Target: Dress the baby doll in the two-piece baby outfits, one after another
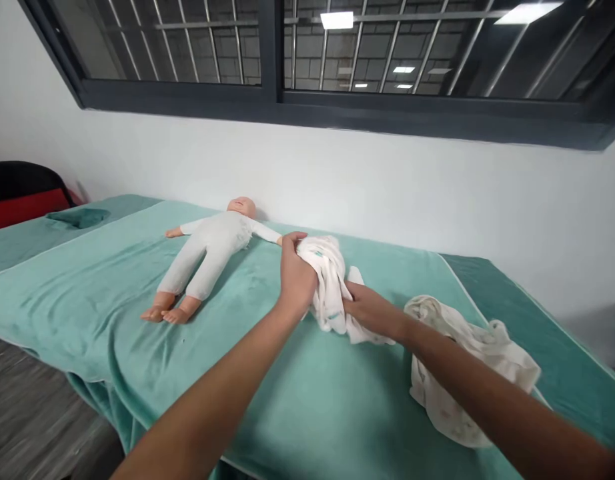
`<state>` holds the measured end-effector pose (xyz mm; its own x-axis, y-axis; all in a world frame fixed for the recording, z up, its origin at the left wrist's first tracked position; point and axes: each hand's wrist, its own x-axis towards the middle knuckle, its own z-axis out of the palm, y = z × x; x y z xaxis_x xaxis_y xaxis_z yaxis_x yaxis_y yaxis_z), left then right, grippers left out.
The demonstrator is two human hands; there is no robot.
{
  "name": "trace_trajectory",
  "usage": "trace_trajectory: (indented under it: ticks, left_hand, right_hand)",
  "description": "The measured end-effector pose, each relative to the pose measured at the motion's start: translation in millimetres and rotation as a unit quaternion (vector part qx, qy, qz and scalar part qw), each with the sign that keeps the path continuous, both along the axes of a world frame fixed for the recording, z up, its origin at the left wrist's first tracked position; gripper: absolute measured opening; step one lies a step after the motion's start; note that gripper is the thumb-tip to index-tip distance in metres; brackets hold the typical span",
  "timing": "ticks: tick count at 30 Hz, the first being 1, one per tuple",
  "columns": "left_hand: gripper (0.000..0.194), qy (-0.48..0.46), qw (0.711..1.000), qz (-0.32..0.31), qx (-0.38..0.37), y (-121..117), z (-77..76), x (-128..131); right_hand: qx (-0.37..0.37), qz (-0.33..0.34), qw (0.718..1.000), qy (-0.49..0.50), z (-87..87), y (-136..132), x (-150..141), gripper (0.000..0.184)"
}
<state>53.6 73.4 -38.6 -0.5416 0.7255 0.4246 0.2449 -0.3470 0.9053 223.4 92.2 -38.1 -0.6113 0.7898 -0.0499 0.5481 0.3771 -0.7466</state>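
Observation:
Both my hands grip a bunched white piece of baby clothing (329,283) with small green and pink marks, held just over the green bed cover (287,393). My left hand (296,277) is wrapped round its left side, the fingers partly hidden by cloth. My right hand (370,307) pinches the lower right part, and a loose end hangs beneath it. To the left a baby doll (215,240) lies on its back, its white cloth body bare of clothes, arms spread, its one hand close behind my left hand.
A crumpled white printed garment (467,347) lies at the right, partly behind my right forearm. A white wall and a dark-framed barred window (272,60) stand behind the bed. A red and black object (27,193) is at the far left, near a small folded green cloth (80,217).

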Motion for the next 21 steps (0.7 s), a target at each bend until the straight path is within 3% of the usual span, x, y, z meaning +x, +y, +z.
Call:
trace_trajectory:
  ticks: [3, 6, 8, 10, 12, 14, 17, 19, 21]
  left_hand:
    - [0.071, 0.026, 0.995, -0.093, 0.007, -30, -29.5, -10]
    - [0.095, 0.121, 0.987, -0.104, -0.012, -72, -71.4, -48]
    - [0.090, 0.132, 0.990, -0.012, -0.054, -102, -99.4, -79]
    - [0.066, 0.119, 0.975, 0.144, -0.117, -131, -122.4, -111]
    - [0.047, 0.119, 0.951, 0.235, -0.161, -161, -137.3, -142]
    - [0.034, 0.137, 0.921, 0.313, -0.188, -190, -143.7, -170]
    - [0.027, 0.171, 0.889, 0.382, -0.187, -238, -143.1, -209]
    - [0.031, 0.188, 0.859, 0.434, -0.196, -276, -140.1, -235]
    - [0.038, 0.221, 0.815, 0.466, -0.265, -319, -135.5, -260]
  right_hand:
    - [-0.128, -0.012, 0.978, 0.162, -22.0, -12, -27, 0.039]
    - [-0.263, 0.029, 0.920, 0.288, -36.7, -21, -72, 0.050]
    - [-0.338, 0.109, 0.880, 0.316, -43.9, -32, -110, 0.052]
    - [-0.362, 0.221, 0.854, 0.302, -50.4, -50, -147, 0.055]
    - [-0.298, 0.310, 0.864, 0.263, -56.9, -72, -172, 0.060]
    - [-0.165, 0.354, 0.897, 0.206, -64.8, -93, -180, 0.063]
    - [0.014, 0.399, 0.910, 0.110, -80.8, -109, -165, 0.062]
    - [0.077, 0.423, 0.901, 0.058, -91.1, -107, -148, 0.061]
    - [0.108, 0.420, 0.900, 0.037, -97.6, -101, -135, 0.059]
